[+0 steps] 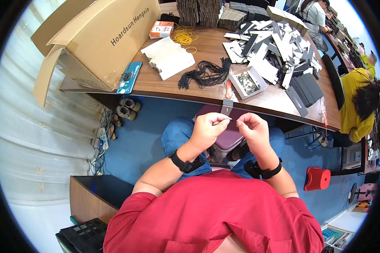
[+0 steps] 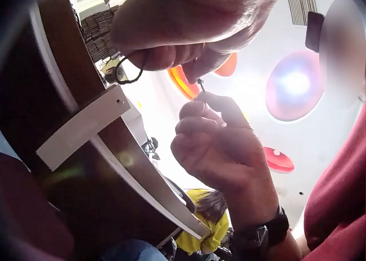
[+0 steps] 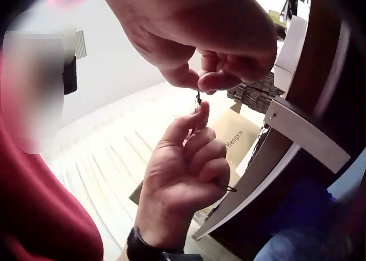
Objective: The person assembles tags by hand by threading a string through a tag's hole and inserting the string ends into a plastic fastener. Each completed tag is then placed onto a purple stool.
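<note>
Black cord point(image 2: 201, 86): stretched short between two sets of fingertips at the centre of the clock, over the person's lap and just off the near edge of the desk point(image 1: 154, 84); a thin loop of it shows beyond the far side of the left fist.
Left hand point(image 1: 206, 133): at 9 o'clock, its grip clamped on the cord between thumb and finger, the other fingers folded in.
Right hand point(image 1: 256, 130): at 3 o'clock, its grip pinched on the cord's other end, fingertips almost meeting those opposite.
Card strip point(image 1: 227, 106): just beyond the hands toward 12 o'clock, jutting over the desk's edge, a small hole near one end.
Cord bundle point(image 1: 207, 74): black strands heaped on the desk at 11 o'clock.
White box point(image 1: 256, 91): at 1 o'clock, lidless, holding small pieces too tiny to identify.
Loose strips point(image 1: 278, 46): black and white, piled behind the box, also toward 1 o'clock.
Carton point(image 1: 109, 46): at 10 o'clock, flaps spread, printed "Hoardsun Hengxin".
Red stool point(image 1: 316, 178): on the blue floor at 4 o'clock.
</note>
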{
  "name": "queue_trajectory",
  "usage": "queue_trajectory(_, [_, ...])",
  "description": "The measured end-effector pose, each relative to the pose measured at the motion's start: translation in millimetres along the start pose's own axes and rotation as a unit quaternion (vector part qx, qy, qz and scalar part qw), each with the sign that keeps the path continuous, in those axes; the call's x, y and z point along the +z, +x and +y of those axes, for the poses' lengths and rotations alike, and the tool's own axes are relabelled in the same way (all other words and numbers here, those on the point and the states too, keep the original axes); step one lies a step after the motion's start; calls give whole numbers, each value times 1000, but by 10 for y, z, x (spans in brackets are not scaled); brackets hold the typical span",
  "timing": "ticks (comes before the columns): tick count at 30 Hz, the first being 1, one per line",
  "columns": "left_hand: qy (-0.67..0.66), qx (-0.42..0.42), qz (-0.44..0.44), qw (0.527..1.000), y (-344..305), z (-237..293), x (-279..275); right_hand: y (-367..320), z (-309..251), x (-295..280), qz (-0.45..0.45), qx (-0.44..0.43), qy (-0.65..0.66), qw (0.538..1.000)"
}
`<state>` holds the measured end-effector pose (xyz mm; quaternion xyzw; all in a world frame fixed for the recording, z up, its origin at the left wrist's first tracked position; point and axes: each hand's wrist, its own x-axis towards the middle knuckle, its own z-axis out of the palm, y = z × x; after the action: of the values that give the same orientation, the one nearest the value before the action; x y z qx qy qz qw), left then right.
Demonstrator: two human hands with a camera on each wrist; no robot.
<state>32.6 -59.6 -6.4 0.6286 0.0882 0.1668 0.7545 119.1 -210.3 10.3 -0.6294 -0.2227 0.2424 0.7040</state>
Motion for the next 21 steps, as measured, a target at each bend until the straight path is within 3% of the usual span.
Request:
queue_trajectory(3, [14, 11, 10, 1000, 25, -2, 1, 31, 7, -55, -70, 38, 57, 995])
queue_trajectory(7, [60, 21, -3, 998, 51, -38, -56, 93, -91, -137, -71, 75, 142, 984])
queue_trajectory(9, [75, 29, -14, 997, 47, -19, -32, 102, -163, -75, -76, 71, 93, 990])
queue_trajectory(11, [88, 33, -26, 995, 41, -3, -17, 108, -88, -6, -104, 13, -14, 994])
queue_trajectory(12, [89, 31, -28, 995, 39, -13, -15, 109, -82, 27, -73, 16, -38, 997])
queue_trajectory(13, [89, 29, -30, 995, 42, -27, -17, 101, -92, 34, -61, -64, -138, 987])
queue_trajectory(15, [102, 9, -39, 994, 47, -41, -49, 72, -125, 51, -36, -225, -328, 917])
queue_trajectory(16, [114, -11, -48, 992, 39, -44, -84, 61, -131, 72, -28, -267, -333, 904])
queue_trajectory(18, [136, -69, -53, 987, 0, 41, -135, 7, -138, 49, -13, -225, -347, 910])
queue_trajectory(21, [143, -22, -41, 989, -15, -73, -250, -47, -81, -37, 15, -180, -339, 923])
